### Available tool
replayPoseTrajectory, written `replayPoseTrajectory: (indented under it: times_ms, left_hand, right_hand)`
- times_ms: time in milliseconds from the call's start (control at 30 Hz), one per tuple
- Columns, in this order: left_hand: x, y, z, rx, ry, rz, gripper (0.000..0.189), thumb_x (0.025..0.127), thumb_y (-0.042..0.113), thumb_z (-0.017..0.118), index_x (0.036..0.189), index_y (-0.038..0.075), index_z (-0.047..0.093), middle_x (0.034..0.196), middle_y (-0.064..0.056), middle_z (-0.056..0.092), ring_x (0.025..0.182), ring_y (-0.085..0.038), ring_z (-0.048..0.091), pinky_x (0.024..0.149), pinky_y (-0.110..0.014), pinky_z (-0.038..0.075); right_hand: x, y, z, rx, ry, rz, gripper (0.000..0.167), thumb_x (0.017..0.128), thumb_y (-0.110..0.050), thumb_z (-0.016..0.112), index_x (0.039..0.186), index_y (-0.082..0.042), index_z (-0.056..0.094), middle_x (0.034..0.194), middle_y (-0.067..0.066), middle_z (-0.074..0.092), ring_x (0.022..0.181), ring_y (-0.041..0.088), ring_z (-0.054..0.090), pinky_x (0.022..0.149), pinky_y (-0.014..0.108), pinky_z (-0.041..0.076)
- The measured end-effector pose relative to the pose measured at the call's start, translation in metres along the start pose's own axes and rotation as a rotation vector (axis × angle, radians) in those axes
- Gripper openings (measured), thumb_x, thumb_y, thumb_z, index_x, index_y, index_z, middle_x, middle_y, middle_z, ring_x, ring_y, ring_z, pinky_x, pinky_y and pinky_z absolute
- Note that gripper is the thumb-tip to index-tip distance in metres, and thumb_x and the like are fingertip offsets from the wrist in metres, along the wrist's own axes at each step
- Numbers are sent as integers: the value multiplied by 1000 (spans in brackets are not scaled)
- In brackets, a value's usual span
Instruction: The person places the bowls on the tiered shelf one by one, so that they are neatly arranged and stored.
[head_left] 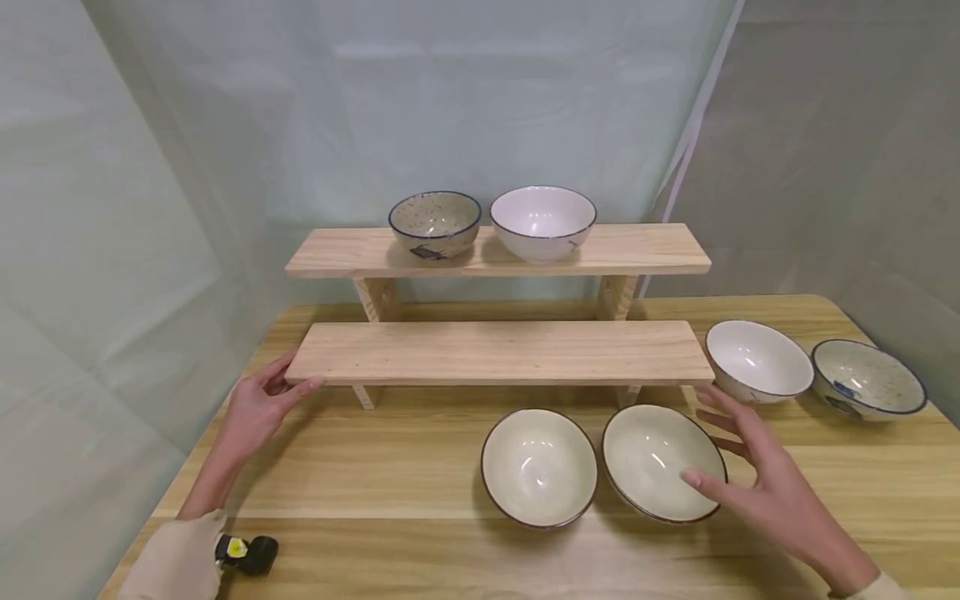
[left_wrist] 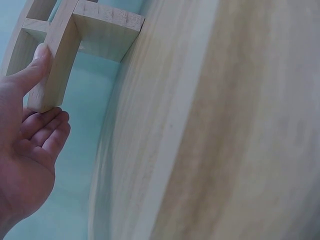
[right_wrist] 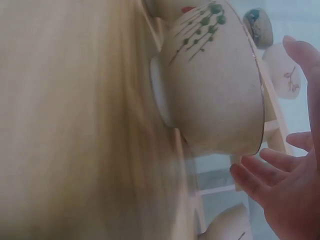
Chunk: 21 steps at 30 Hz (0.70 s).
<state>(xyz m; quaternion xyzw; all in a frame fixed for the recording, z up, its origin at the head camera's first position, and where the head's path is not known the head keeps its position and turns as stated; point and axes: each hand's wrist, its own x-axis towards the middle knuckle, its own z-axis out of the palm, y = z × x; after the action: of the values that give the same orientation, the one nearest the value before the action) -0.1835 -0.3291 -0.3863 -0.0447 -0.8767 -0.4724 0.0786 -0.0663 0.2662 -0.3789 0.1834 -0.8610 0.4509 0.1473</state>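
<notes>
A two-tier wooden stand is in front of me, its lower board's left end between the thumb and fingers of my left hand. The left wrist view shows the thumb on the board's edge and the fingers curled by its end. My right hand is spread around the right side of a cream bowl, thumb over the rim. Seen from the right wrist, this bowl has green sprigs outside, and the fingers reach its rim. Another cream bowl stands just left of it.
On the upper board sit a speckled blue-rimmed bowl and a white bowl. A white bowl and a speckled bowl stand at the table's right. A black strap device is at my left sleeve. Pale curtains hang behind.
</notes>
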Motion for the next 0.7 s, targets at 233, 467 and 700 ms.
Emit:
replayPoseTrajectory:
  times_ms: [233, 467, 700]
  left_hand:
    - [1, 0, 1, 6, 11, 11, 76, 101, 23, 72, 157, -9, 32, 147, -34, 47, 105, 15, 51, 78, -7, 47]
    - [0, -1, 1, -12, 11, 23, 75, 101, 20, 72, 156, -11, 32, 146, -35, 47, 102, 16, 52, 77, -8, 48]
    - [1, 0, 2, 2, 20, 17, 75, 101, 22, 72, 156, -10, 34, 146, -35, 48, 102, 16, 51, 78, -7, 47]
  right_hand:
    - [-15, 8, 6, 20, -40, 29, 115, 71, 5, 92, 164, -16, 29, 158, -9, 40, 135, -4, 41, 97, 8, 37]
    - [-24, 10, 10, 15, -54, 49, 125, 65, 1, 98, 166, -17, 25, 160, -2, 39, 134, -8, 38, 93, 9, 42]
    - [-27, 15, 12, 19, -67, 49, 135, 59, -3, 101, 167, -18, 22, 161, -1, 36, 128, -10, 40, 92, 9, 43]
